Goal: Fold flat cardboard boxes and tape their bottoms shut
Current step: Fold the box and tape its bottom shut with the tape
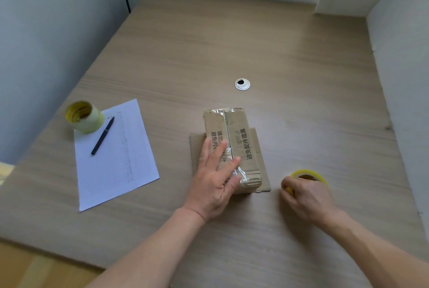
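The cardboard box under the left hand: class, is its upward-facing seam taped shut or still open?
Taped shut: clear shiny tape runs along the seam of the cardboard box, and both flaps lie flat.

My wood-grain desk (232,39) has a round cable grommet (242,84), white partition walls (46,32) on three sides, soft even light.

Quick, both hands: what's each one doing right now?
Left hand: open, fingers straight, pressing flat on the taped box.
Right hand: closed around the yellow tape roll on the table.

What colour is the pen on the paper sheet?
The pen is black, seen in the head view.
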{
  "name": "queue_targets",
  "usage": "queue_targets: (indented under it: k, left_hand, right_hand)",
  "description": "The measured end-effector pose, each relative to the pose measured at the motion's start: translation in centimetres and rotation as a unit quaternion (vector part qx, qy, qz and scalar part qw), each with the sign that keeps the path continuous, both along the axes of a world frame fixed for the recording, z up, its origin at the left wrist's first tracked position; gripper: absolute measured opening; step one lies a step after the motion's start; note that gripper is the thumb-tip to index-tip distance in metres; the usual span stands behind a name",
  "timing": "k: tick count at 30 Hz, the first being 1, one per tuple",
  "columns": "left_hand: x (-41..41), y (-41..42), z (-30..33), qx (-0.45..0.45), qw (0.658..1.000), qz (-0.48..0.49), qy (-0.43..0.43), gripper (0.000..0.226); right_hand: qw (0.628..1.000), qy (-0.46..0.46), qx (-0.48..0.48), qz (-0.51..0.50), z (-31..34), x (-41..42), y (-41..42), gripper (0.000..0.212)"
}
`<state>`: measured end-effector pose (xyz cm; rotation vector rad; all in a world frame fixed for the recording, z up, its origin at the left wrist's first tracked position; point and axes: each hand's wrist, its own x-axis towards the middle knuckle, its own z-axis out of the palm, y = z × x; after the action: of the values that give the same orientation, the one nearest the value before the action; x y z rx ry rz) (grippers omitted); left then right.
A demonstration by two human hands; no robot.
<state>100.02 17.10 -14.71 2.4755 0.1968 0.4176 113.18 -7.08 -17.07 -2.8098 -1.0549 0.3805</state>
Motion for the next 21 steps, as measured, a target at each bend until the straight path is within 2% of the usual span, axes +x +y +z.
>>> queue_targets:
  k: [3,10,16,19,21]
  left_hand:
    - [0.1,0.3,0.0,0.01,1.0,-0.007,-0.006,0.044]
    - [0.2,0.5,0.0,0.011,1.0,-0.021,-0.011,0.042]
    - [0.2,0.7,0.1,0.001,0.999,-0.033,-0.011,0.042]
    - [0.2,0.8,0.2,-0.001,0.999,-0.039,-0.011,0.042]
    - [0.2,0.9,0.2,-0.002,0.999,-0.043,-0.013,0.042]
  right_hand:
    - [1.0,-0.02,-0.007,-0.016,-0.2,0.1,0.6,0.024]
    - [0.991,-0.064,-0.105,0.055,-0.5,0.7,1.2,0.025]
    - [0.988,-0.058,-0.141,0.004,-0.3,0.2,1.7,0.023]
    - [0.989,-0.043,-0.138,-0.037,0.0,-0.2,1.8,0.018]
    - [0.991,-0.036,-0.118,-0.058,0.2,-0.5,2.1,0.022]
